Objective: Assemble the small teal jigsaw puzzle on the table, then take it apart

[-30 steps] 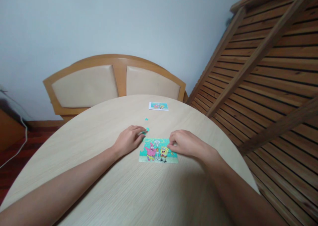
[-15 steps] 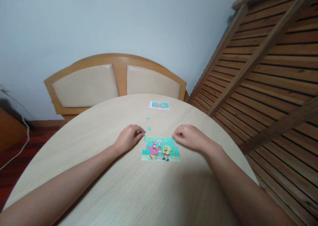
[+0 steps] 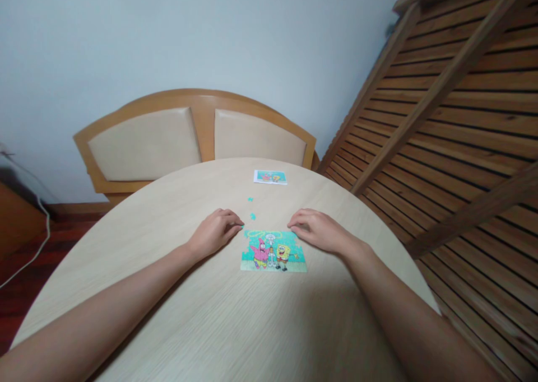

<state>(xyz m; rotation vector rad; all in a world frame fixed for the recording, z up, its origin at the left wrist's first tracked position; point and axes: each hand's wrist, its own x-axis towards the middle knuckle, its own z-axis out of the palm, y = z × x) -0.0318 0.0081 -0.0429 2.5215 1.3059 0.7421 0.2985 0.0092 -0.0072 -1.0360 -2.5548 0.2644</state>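
Note:
A jigsaw puzzle (image 3: 273, 253) with pink, white and yellow cartoon figures on a teal ground lies flat before me, its left and right edges notched by gaps. My left hand (image 3: 216, 231) is just off its upper left corner, fingers pinched on a small teal puzzle piece (image 3: 242, 226), mostly covered by the fingertips. At the upper right corner, my right hand (image 3: 317, 229) rests with thumb and fingers drawn together; whatever they may hold is hidden. Two loose teal pieces, a nearer one (image 3: 253, 217) and a farther one (image 3: 250, 199), lie beyond the puzzle.
Toward the far edge of the round wooden table (image 3: 202, 320) lies a picture card (image 3: 271, 177) with the same cartoon figures. Behind stands a padded bench back (image 3: 205, 127) against the wall. A slatted wooden frame (image 3: 441, 107) leans on the right.
My left hand has drawn slightly left, away from the puzzle corner, and a bit of teal now shows at its fingertips. My right fingertips have shifted slightly left along the top edge.

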